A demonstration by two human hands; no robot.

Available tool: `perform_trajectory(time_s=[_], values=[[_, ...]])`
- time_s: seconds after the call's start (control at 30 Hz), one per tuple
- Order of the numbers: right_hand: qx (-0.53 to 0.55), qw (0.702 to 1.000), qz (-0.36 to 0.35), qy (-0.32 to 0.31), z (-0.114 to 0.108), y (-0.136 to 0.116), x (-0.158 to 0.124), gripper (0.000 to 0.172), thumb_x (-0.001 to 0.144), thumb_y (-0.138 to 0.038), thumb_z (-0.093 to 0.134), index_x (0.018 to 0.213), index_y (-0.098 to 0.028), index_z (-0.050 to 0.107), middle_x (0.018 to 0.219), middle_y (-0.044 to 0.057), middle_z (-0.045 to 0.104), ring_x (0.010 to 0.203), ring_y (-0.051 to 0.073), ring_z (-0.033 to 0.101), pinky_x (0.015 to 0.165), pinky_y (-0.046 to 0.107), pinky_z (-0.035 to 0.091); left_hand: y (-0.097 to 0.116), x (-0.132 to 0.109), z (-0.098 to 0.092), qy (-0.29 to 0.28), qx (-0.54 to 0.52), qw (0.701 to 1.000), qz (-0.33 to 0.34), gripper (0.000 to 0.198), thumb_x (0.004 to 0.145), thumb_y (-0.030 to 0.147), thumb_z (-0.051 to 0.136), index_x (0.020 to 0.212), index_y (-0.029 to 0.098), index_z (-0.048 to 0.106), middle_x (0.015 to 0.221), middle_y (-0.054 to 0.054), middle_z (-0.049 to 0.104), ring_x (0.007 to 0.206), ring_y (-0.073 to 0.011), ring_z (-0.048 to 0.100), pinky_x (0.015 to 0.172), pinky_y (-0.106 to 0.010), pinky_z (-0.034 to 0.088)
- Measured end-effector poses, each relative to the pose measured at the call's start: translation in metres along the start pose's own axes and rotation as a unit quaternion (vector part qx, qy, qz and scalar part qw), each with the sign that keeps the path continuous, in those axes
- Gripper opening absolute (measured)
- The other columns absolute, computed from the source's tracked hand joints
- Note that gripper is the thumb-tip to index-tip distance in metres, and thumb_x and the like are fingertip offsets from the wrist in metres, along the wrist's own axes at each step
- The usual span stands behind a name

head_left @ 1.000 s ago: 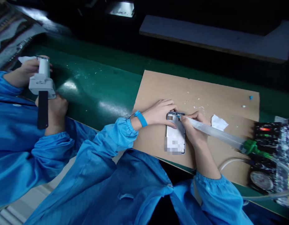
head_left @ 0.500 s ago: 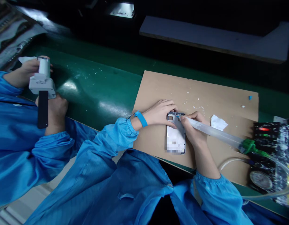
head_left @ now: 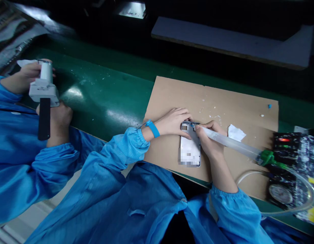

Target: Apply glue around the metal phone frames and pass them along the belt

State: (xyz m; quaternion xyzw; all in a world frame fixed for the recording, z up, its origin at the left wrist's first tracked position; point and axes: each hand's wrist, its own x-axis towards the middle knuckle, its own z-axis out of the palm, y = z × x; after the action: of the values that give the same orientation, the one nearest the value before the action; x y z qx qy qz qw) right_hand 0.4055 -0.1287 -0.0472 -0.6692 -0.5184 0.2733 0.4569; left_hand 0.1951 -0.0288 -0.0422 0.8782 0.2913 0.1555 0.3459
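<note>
A silver phone housing (head_left: 189,149) lies on a brown cardboard sheet (head_left: 172,95). My left hand (head_left: 173,121) presses on its top left corner, fingers spread over the edge. My right hand (head_left: 209,139) grips a clear glue syringe (head_left: 230,144) like a pen. The syringe's tip touches the top edge of the housing. A green fitting (head_left: 267,158) caps the syringe's rear end and a clear hose (head_left: 251,174) runs from it.
A co-worker in a blue coat at the left holds a white dispensing tool (head_left: 42,89) with both hands over the green belt (head_left: 101,98). A white scrap (head_left: 235,133) lies on the cardboard. A dark control box with lights and a gauge (head_left: 286,169) stands at the right.
My hands and the syringe stay at the housing's top edge. The view has drifted slightly, so everything sits a little further left.
</note>
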Motion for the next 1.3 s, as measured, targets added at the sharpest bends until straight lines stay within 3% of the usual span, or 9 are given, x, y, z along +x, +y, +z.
perform_trajectory(time_s=[1.3], values=[[-0.010,1.000,-0.004,0.011,0.0013,-0.0056,0.0015,0.043,0.088,-0.063,0.084,0.079,-0.025,0.067,0.076,0.005,0.072,0.066,0.023,0.064,0.060,0.034,0.050,0.0022,0.0004,-0.0010,-0.004,-0.001,1.000,-0.007,0.054,0.088,0.056,0.097,0.122,0.023,0.071,0.129,-0.010,0.073,0.126,-0.0330,0.069,0.113,-0.049,0.049]])
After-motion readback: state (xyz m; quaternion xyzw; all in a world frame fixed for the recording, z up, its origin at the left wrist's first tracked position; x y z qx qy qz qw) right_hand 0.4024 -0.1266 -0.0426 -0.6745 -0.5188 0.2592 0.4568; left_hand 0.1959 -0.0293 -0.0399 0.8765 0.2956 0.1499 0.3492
